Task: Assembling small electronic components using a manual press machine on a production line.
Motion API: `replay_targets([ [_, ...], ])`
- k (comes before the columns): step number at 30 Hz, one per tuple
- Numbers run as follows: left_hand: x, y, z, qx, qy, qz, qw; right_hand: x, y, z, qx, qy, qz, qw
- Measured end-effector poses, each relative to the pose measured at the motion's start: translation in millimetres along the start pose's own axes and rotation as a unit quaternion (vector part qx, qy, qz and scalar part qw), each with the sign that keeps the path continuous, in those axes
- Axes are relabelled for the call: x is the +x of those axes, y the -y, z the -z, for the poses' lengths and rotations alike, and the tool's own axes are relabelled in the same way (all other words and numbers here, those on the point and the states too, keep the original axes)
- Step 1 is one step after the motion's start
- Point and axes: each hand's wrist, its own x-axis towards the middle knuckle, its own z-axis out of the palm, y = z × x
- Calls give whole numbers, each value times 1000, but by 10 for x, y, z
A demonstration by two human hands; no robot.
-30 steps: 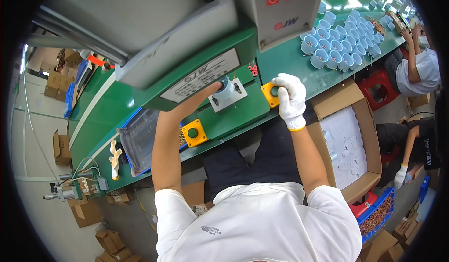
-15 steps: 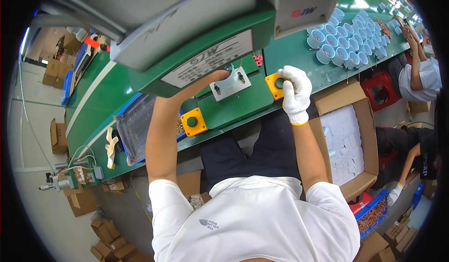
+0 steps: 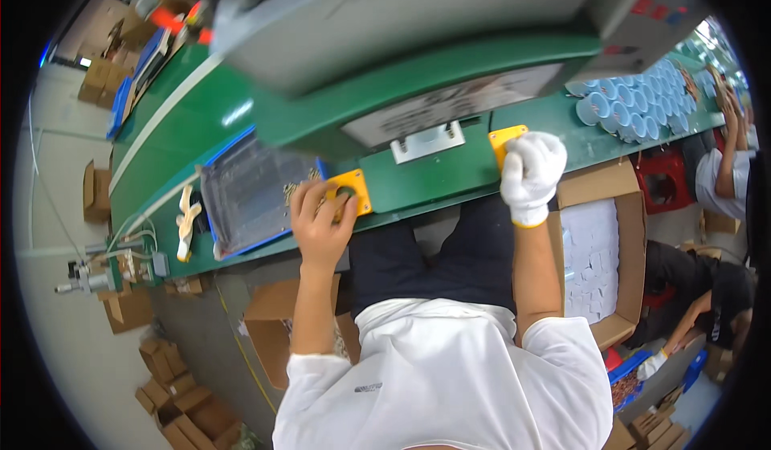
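My bare left hand (image 3: 320, 223) rests at the left yellow button box (image 3: 359, 188), fingers bent and apart, the thumb by its dark round button. In a white knit glove, my right hand (image 3: 533, 171) is curled over the right yellow button box (image 3: 504, 140), covering its button; its palm is hidden. Between the boxes, a metal fixture plate (image 3: 430, 143) sits on the green machine base (image 3: 434, 179). Above it, the large green and grey press head (image 3: 426, 81) hides whatever stands on the plate.
A blue-rimmed tray (image 3: 245, 201) and a cream glove (image 3: 186, 223) lie left. Many light-blue cups (image 3: 634, 105) stand at the far right. An open carton (image 3: 594, 265) of white pieces is beside my right arm. Other people work at the right, near a red stool (image 3: 662, 179).
My left hand has come back from the light-blue cup on the fixture to the left button box. My right hand stays at its box, more curled. The view has shifted.
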Motion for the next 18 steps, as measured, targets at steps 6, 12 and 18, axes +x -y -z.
replay_targets([
  [6, 302, 199, 325, -85, 126, 28, 988, -311, -253, -57, 177, -45, -76, 980],
  [12, -16, 1032, 923, 7, 292, 365, 884, -568, -331, -109, 184, -80, -112, 973],
  [18, -55, 1051, 838, 46, 312, 345, 884, -499, -280, -74, 54, -44, -33, 997],
])
